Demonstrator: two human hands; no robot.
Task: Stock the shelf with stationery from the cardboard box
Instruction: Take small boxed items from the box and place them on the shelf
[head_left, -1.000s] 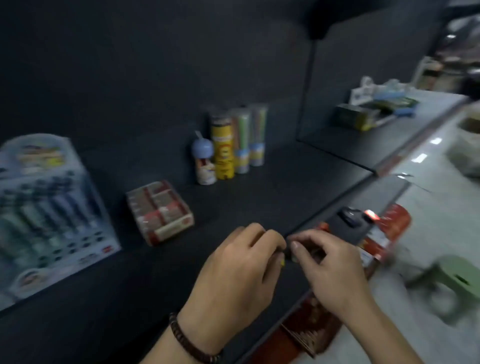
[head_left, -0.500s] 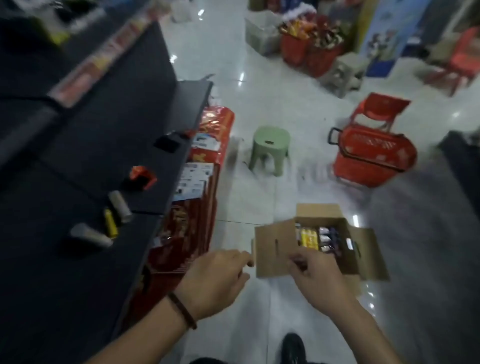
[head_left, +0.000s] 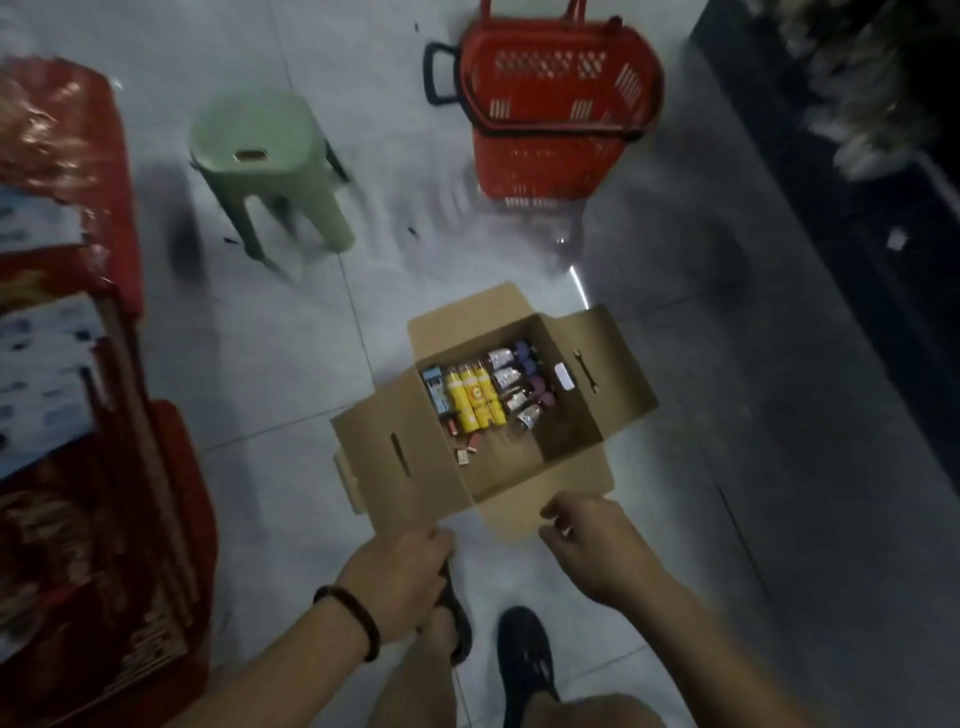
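Note:
An open cardboard box (head_left: 587, 431) sits on the tiled floor in front of my feet, flaps spread out. Inside lie yellow tubes (head_left: 470, 397), a blue pack (head_left: 435, 395), several small dark-capped bottles (head_left: 519, 384) and a few tiny red-and-white items (head_left: 467, 447). My left hand (head_left: 400, 577), a bead bracelet on its wrist, hangs below the box's near-left flap with fingers loosely curled, holding nothing. Beside the near flap hovers my right hand (head_left: 592, 545), its fingers loosely curled and empty. The shelf is out of view.
A green plastic stool (head_left: 270, 156) stands at the far left of the floor. A red shopping basket (head_left: 556, 98) stands behind the box. Red packaged goods (head_left: 78, 364) are stacked along the left edge. A dark shelf base (head_left: 857, 182) runs along the right.
My view swung from the shelf down to the floor and the box. Both hands left the shelf, where small items stayed behind, and now hang empty just short of the box.

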